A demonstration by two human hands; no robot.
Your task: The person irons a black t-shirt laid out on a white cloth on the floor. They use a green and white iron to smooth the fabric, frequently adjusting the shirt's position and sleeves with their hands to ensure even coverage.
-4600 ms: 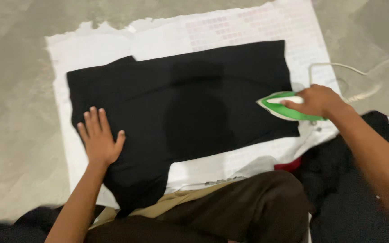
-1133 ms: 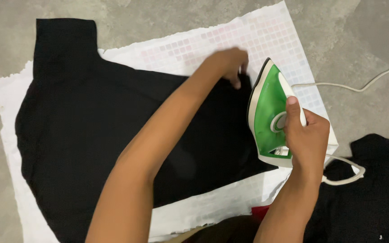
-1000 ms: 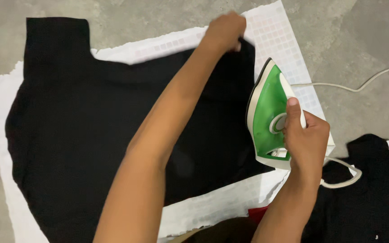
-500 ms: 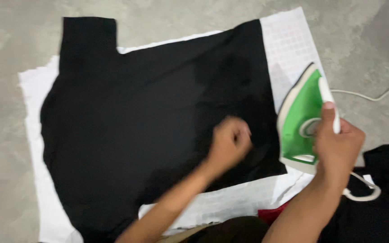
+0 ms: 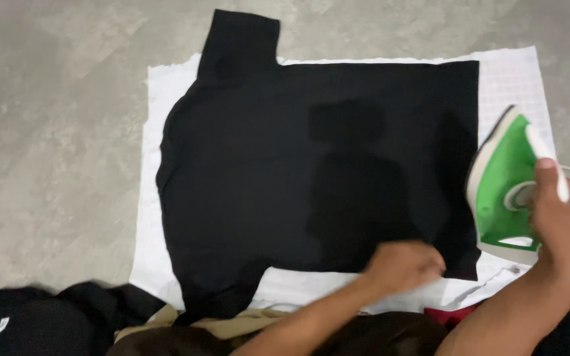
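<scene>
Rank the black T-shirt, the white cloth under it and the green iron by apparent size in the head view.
1. White cloth, though mostly covered, so its lead over the shirt is unsure.
2. Black T-shirt.
3. Green iron, held in the right hand, and nearer the camera.

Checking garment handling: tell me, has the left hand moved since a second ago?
Yes. The left hand pulled back from the black shirt's far edge to its near hem.
</scene>
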